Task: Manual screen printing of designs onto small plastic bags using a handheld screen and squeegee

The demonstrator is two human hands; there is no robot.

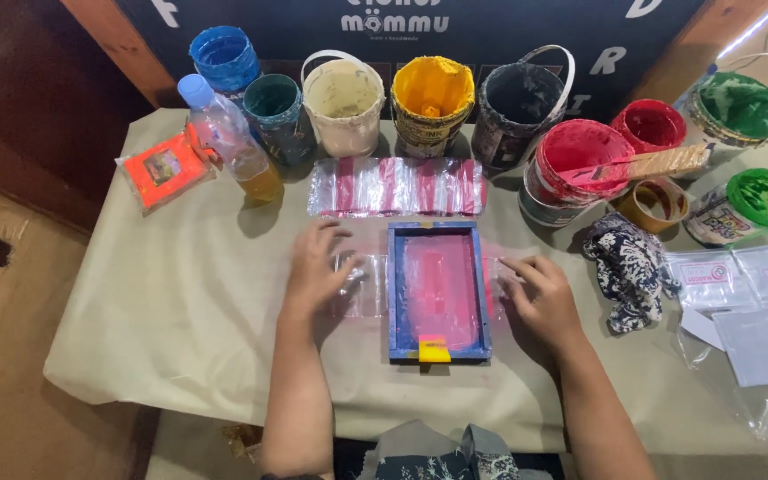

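A small blue-framed printing screen [394, 293] with a pink-stained mesh lies flat at the table's middle, a yellow tab at its near edge. Clear plastic film [362, 284] sticks out from under it on both sides. My left hand [317, 271] rests flat with spread fingers on the film left of the frame. Flat on the film at the frame's right side lies my right hand [540, 293]. Neither hand grips anything.
Open paint tubs line the back: blue [225, 56], teal, cream [343, 98], yellow [432, 93], black, red [580, 160], green [740, 107]. A plastic bottle [228, 138], orange packet, striped plastic strip [397, 187], tape roll, patterned rag [628, 267] and clear bags [744, 293] also lie on the beige cloth.
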